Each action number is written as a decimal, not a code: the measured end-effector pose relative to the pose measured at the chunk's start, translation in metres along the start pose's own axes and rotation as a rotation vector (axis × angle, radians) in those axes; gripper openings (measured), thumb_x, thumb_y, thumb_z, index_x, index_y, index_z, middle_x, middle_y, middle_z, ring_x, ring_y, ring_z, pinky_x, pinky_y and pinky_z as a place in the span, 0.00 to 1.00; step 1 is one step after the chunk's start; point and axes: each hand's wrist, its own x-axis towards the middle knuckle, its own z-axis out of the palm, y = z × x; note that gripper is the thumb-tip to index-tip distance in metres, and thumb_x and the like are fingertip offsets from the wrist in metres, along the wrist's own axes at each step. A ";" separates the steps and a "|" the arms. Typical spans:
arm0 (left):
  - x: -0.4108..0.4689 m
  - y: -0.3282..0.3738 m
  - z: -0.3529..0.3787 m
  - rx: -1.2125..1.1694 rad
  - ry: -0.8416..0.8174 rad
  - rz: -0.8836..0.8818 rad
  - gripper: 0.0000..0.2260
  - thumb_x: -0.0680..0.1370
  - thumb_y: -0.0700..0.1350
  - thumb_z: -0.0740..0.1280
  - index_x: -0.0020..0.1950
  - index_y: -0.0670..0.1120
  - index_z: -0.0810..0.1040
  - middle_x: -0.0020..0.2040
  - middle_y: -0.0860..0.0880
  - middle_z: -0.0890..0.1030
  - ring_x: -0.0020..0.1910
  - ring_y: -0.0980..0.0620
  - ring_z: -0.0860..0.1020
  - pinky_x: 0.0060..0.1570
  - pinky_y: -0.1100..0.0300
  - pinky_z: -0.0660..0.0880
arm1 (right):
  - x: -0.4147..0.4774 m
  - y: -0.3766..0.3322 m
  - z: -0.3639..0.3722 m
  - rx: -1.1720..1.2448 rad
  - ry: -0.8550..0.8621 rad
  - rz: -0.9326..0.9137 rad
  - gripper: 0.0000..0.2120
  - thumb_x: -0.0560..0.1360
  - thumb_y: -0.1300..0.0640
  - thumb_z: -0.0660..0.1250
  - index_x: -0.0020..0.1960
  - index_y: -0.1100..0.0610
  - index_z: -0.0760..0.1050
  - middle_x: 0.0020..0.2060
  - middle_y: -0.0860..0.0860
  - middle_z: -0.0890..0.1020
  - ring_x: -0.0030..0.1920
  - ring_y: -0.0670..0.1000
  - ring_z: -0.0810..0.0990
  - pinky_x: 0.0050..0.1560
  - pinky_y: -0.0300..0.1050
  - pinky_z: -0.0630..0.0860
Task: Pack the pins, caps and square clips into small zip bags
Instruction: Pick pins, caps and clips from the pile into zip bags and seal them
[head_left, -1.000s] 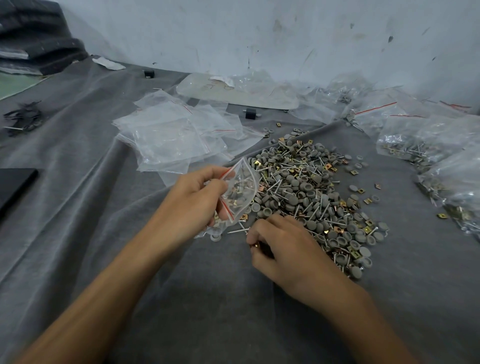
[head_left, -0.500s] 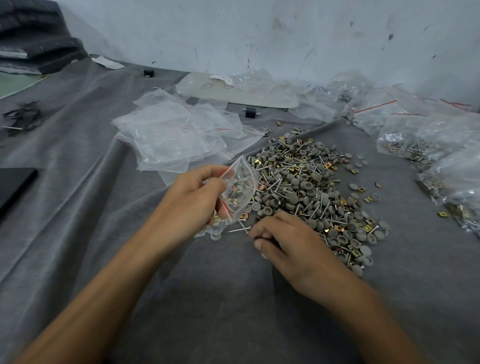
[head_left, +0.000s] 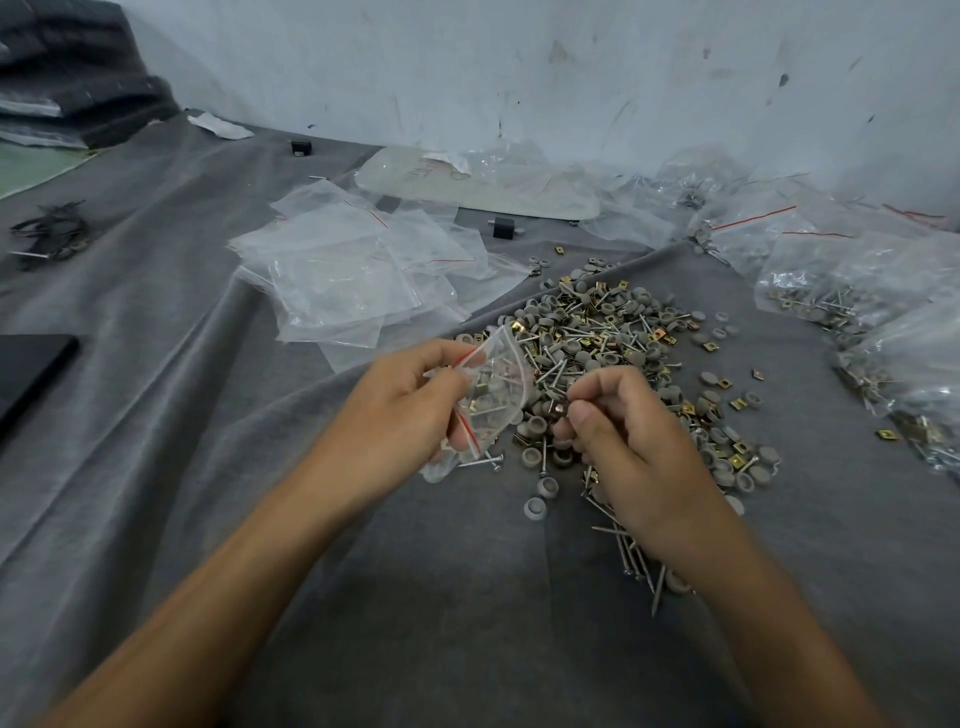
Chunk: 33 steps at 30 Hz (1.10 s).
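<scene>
Fingers (head_left: 602, 387) of the right hand (head_left: 636, 452) are curled in tight, thumb pressed against the forefinger as for a pinch, hovering over the near edge of the pile (head_left: 597, 332). Whether a piece sits between them I cannot tell; anything there is too small to make out. The left hand (head_left: 400, 415) pinches a small zip bag (head_left: 498, 387) by its red-striped mouth and seems to pull the lips apart. A few brass and steel pieces already show through the plastic. This bag lies just left of the right fingertips and slightly farther from the person, near but not touching, its body bulging toward the pile. The coming move, as I judge it, is a short carry leftward into that mouth. The right hand is nearer the loose stock, while the left only steadies the bag. Exactly which way the mouth faces is hard to read. Loose pins (head_left: 626, 556) by the right wrist lie with their long axes running roughly toward the person. A pin should probably go in endwise, since crosswise it could catch on the lips. Grey caps (head_left: 548, 486) and square clips (head_left: 885, 433) lie scattered on the cloth-draped bench (head_left: 467, 597). Empty zip bags (head_left: 353, 280) sit beyond the left hand, and filled bags (head_left: 821, 291) lie well apart to the right.
</scene>
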 end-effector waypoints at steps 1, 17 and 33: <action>-0.001 -0.001 0.002 0.005 -0.010 0.010 0.14 0.83 0.44 0.61 0.52 0.60 0.83 0.27 0.49 0.80 0.24 0.58 0.74 0.24 0.66 0.69 | 0.000 -0.001 0.000 0.042 0.013 -0.005 0.07 0.83 0.60 0.61 0.53 0.48 0.73 0.44 0.44 0.84 0.47 0.43 0.82 0.47 0.40 0.76; -0.002 -0.010 0.014 0.196 -0.087 0.106 0.13 0.78 0.53 0.59 0.57 0.66 0.78 0.31 0.52 0.84 0.28 0.58 0.76 0.36 0.52 0.76 | -0.003 -0.011 0.010 0.059 0.064 -0.115 0.06 0.80 0.61 0.69 0.51 0.49 0.79 0.42 0.48 0.81 0.40 0.47 0.79 0.40 0.35 0.75; 0.001 0.000 0.000 0.011 0.089 0.043 0.12 0.83 0.43 0.61 0.52 0.56 0.83 0.29 0.54 0.83 0.23 0.62 0.76 0.23 0.68 0.70 | -0.003 -0.002 0.000 -0.028 0.117 -0.069 0.05 0.79 0.53 0.68 0.50 0.42 0.78 0.37 0.51 0.82 0.38 0.52 0.81 0.41 0.59 0.79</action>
